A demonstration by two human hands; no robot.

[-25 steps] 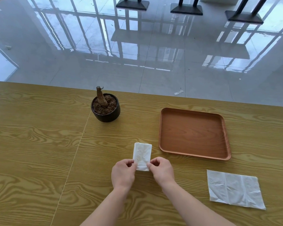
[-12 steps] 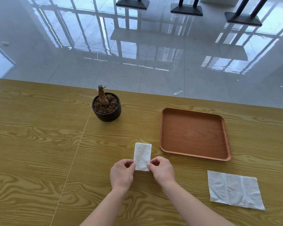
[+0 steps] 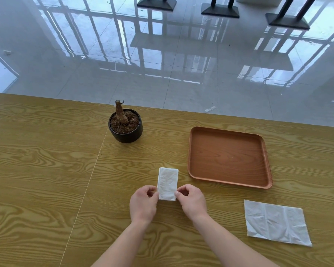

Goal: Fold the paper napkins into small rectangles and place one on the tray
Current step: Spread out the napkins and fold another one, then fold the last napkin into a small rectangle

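Left hand and right hand pinch near corners of folded napkin, just left of tray. Risk: thin layers spring open if released uncreased.

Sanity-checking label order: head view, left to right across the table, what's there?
Black plant pot → left hand → folded napkin → right hand → brown tray → unfolded napkin.

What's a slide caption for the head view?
Left hand and right hand pinch a folded napkin on the table beside the tray; second napkin lies flat.
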